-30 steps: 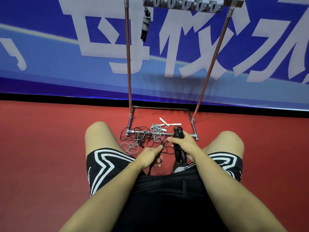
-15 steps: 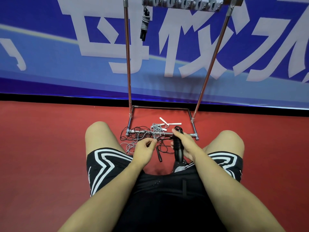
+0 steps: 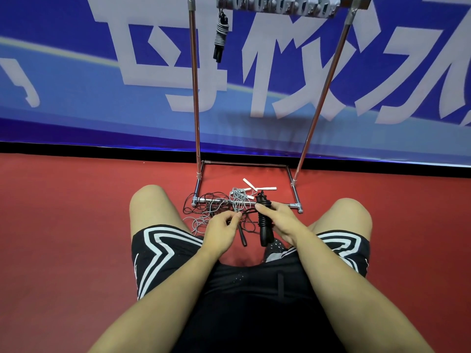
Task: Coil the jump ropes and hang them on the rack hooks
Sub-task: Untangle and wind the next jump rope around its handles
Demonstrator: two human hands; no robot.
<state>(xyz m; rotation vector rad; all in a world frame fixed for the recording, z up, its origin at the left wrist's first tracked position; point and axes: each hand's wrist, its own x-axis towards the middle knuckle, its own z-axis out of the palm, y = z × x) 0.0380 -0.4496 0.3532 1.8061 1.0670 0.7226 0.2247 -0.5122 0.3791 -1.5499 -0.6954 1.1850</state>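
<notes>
A person was seen from above, crouched on a red floor (image 3: 63, 238) with both knees spread, dressed in black shorts (image 3: 158, 253) with white stripes. Directly ahead, a chrome rack (image 3: 195, 98) with two upright poles and a rectangular base frame was stood against a blue banner (image 3: 76, 72) printed with large pale characters. A row of grey hooks (image 3: 277, 6) was fixed along the top bar of the rack. One coiled jump rope (image 3: 220, 36), grey cord with dark handles, was hung from the leftmost hook.

The front bar of the base frame was draped with a tangle of loose ropes (image 3: 216, 207), black and grey cords mixed together, so that an exact count could not be made. Three white handles (image 3: 257, 187) were laid inside the base frame, just behind the tangle.

A bundle of black handles (image 3: 263, 225), wrapped with black cord, was gripped upright by the right hand (image 3: 280, 220), with fingers curled around it and the thumb laid across the front. A strand of black cord (image 3: 248, 215) was pinched by the left hand (image 3: 224, 228) between thumb and curled fingers, just beside the bundle. A loose black handle (image 3: 242, 236) was hung below the left hand. Two hands and two bare forearms were visible, and part of the tangle was hidden behind them.
</notes>
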